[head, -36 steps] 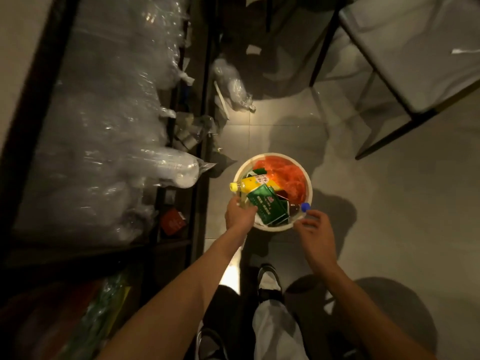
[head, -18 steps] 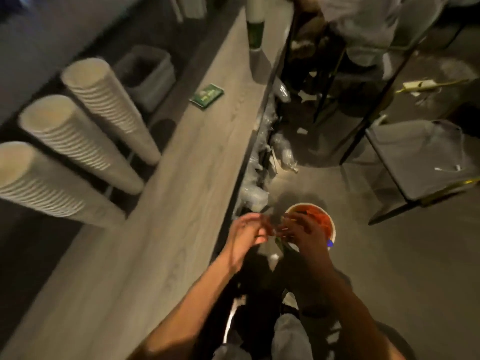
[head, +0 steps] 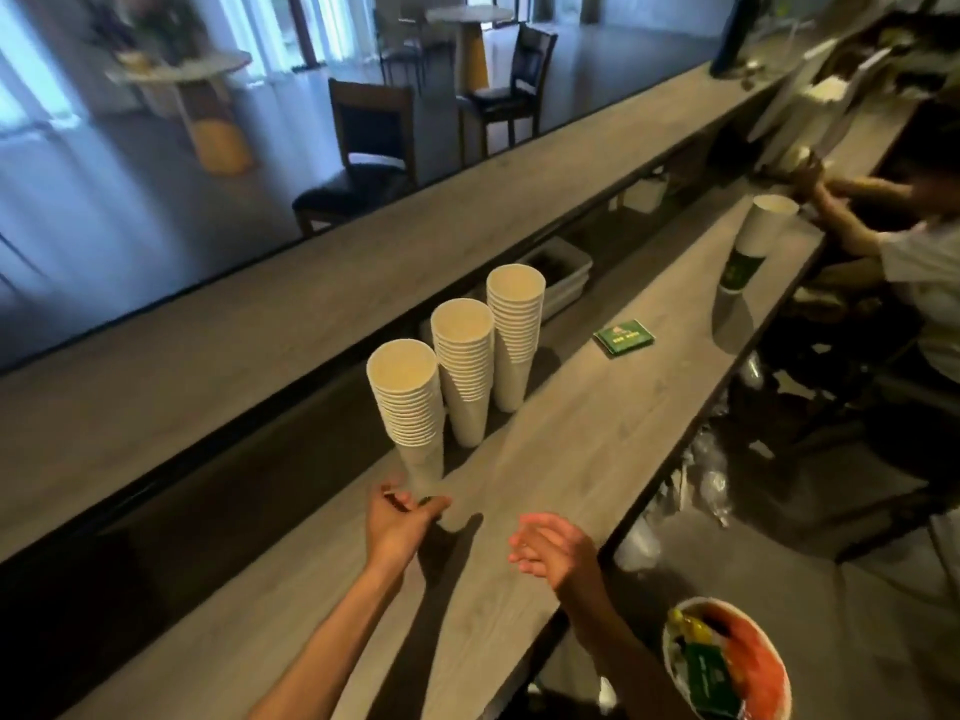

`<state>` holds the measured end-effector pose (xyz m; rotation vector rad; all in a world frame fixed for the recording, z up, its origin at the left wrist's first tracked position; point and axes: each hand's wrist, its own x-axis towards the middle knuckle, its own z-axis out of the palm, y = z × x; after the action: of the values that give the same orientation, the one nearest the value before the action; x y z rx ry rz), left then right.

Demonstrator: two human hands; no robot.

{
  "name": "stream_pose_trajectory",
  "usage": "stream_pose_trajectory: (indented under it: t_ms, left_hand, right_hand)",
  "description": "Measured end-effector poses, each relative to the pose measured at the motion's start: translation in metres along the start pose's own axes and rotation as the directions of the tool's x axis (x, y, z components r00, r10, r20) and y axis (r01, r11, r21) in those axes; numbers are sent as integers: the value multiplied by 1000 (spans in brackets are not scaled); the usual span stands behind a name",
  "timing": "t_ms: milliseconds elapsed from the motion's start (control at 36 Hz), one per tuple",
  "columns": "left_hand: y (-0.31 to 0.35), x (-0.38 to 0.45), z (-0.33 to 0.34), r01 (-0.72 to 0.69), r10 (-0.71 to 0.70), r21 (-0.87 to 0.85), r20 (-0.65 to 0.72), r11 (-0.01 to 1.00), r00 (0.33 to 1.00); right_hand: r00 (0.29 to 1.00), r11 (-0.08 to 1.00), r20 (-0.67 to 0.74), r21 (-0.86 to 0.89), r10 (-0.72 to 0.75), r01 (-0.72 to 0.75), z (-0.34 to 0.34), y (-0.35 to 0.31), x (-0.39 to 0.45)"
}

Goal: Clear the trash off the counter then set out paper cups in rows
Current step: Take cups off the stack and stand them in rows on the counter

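Observation:
Three tall stacks of white paper cups stand in a line on the grey wooden counter (head: 597, 449). My left hand (head: 397, 522) is closed around the base of the nearest stack (head: 408, 407). The middle stack (head: 465, 366) and the far stack (head: 514, 330) stand untouched behind it. My right hand (head: 550, 550) hovers open over the counter's front edge, holding nothing. A flat green packet (head: 623, 337) lies on the counter further along. Beyond it stands another cup stack (head: 753, 241) with a green bottom cup. The trash bin (head: 670, 662), orange-lined, sits on the floor at lower right with a yellow bottle and a green packet inside.
A raised counter ledge (head: 260, 330) runs along the left, with a grey tub (head: 563, 272) below it. Another person (head: 924, 283) works at the far right end. Clear plastic bags (head: 711, 475) lie under the counter's front edge. Chairs and tables stand beyond the ledge.
The view swung up from the floor bin to the counter. Both hands left the bin; my left hand now grips the nearest cup stack and my right hand is open.

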<state>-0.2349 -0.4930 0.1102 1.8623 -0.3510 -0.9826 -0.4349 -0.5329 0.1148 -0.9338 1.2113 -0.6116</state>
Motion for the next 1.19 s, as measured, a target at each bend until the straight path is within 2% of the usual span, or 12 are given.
stream_pose_trajectory:
  t_ms: [83, 167, 333, 528, 722, 806, 889, 972, 1056, 1194]
  left_hand:
    - [19, 24, -5, -75, 84, 90, -105, 993, 991]
    - [45, 43, 0, -152, 167, 94, -182, 984, 969]
    - [62, 66, 23, -273, 290, 103, -216, 956, 932]
    - [51, 75, 34, -289, 314, 124, -315, 949, 896]
    - [42, 43, -7, -289, 299, 79, -312, 954, 902]
    - [46, 16, -42, -272, 264, 7, -265, 962, 927]
    - [54, -21, -92, -294, 268, -70, -252, 953, 930]
    - [69, -62, -148, -368, 323, -123, -285, 922, 903]
    - [79, -97, -204, -426, 362, -150, -326, 892, 874]
    - [84, -135, -289, -529, 396, -227, -444, 818, 804]
  right_hand:
    - [998, 999, 65, -39, -2, 4, 13, -19, 20]
    - [988, 997, 153, -59, -33, 43, 21, -44, 40]
    - [970, 982, 240, -170, -39, 82, 23, -76, 68]
    - [948, 965, 303, -262, 94, -12, 23, -67, 101]
    - [929, 922, 358, -384, 96, 53, 51, -71, 102]
    - [867, 866, 494, -458, 61, 201, 68, -89, 86]
    - [749, 823, 658, -468, 81, 322, 92, -99, 72]
    - [634, 769, 765, -472, 115, 430, 132, -102, 55]
    - [487, 750, 869, -380, 89, 541, 183, -109, 23]
    - [327, 745, 945, -226, 11, 627, 262, -124, -41]
